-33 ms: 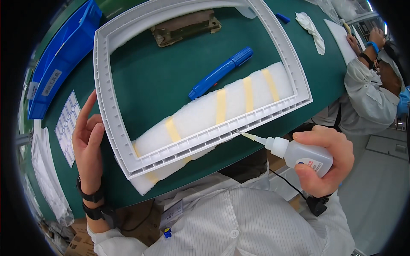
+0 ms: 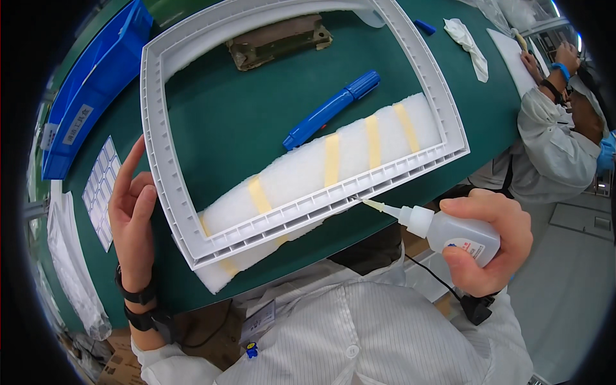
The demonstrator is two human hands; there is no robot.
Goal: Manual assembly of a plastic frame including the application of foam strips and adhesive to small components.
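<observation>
A large white ribbed plastic frame (image 2: 160, 160) lies on the green mat (image 2: 237, 109). Its near side rests on a white foam block (image 2: 301, 173) banded with yellow tape strips. My left hand (image 2: 131, 212) is open, its fingers pressed against the frame's left outer edge. My right hand (image 2: 494, 240) grips a small translucent squeeze bottle (image 2: 449, 231). The bottle's thin nozzle touches the frame's near rail, about the middle. A blue marker (image 2: 330, 109) lies on the mat inside the frame.
A blue bin (image 2: 90, 96) stands at the far left, with a sheet of small labels (image 2: 99, 189) beside it. An olive-brown block (image 2: 279, 42) lies inside the frame's far end. A white cloth (image 2: 468, 35) sits at the back right. A co-worker's sleeve (image 2: 558, 147) is at the right.
</observation>
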